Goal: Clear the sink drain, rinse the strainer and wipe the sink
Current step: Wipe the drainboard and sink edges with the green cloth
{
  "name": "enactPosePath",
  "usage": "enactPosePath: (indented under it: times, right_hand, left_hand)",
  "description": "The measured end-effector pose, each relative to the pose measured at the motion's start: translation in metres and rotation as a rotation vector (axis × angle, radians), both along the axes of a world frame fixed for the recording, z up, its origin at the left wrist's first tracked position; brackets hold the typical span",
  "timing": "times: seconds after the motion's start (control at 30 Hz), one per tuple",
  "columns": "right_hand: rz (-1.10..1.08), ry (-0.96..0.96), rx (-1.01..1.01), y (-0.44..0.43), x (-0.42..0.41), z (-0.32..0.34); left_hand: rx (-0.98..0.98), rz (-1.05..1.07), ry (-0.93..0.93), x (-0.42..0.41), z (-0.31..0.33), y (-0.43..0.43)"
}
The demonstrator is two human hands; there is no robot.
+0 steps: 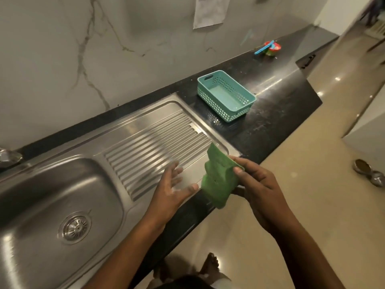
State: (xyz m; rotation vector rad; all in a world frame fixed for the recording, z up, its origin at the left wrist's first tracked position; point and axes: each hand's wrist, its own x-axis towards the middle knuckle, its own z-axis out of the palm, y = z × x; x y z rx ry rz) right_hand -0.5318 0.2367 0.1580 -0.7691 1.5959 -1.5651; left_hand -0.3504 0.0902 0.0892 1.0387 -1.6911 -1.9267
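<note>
A steel sink (41,184) fills the lower left, with its round strainer (75,226) seated in the drain. A ribbed drainboard (154,142) runs to the right of the basin. My right hand (256,184) pinches a crumpled green scrub cloth (218,180) above the drainboard's front right corner. My left hand (173,186) hovers open just left of the cloth, fingers spread over the drainboard's front edge, holding nothing.
A teal perforated basket (227,94) stands on the black counter (270,113) right of the drainboard. A small red and green item with a blue stick (268,47) lies further back. The tap base (9,156) shows at far left. Steel bowls (370,172) sit on the floor.
</note>
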Motion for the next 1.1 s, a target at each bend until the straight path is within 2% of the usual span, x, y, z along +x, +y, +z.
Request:
enactPosePath:
  times: [0.13,0.23,0.33,0.53,0.67,0.77,1.1]
  right_hand:
    - [0.082,0.058,0.046,0.017,-0.03,0.003]
    - [0.146,0.033,0.031,0.031,-0.055,0.005]
    - [0.149,-0.007,0.01,0.044,-0.085,0.003]
    - [0.072,-0.118,0.008,0.071,-0.163,-0.01]
    - [0.176,-0.178,0.184,0.081,-0.203,-0.021]
    - [0.341,-0.189,0.185,0.084,-0.222,-0.025]
    - [0.27,-0.115,0.134,0.026,-0.284,-0.014]
  left_hand:
    - [-0.102,-0.19,0.06,-0.036,0.018,0.002]
    - [-0.01,-0.338,0.119,-0.065,0.026,0.016]
    - [0.024,-0.361,0.12,-0.094,0.027,0.036]
    - [0.055,-0.142,0.141,-0.163,0.026,0.083]
    - [0.061,-0.036,0.154,-0.203,0.029,0.101]
    - [0.047,0.004,0.164,-0.228,0.031,0.108]
    - [-0.017,0.126,0.209,-0.29,0.032,0.055]
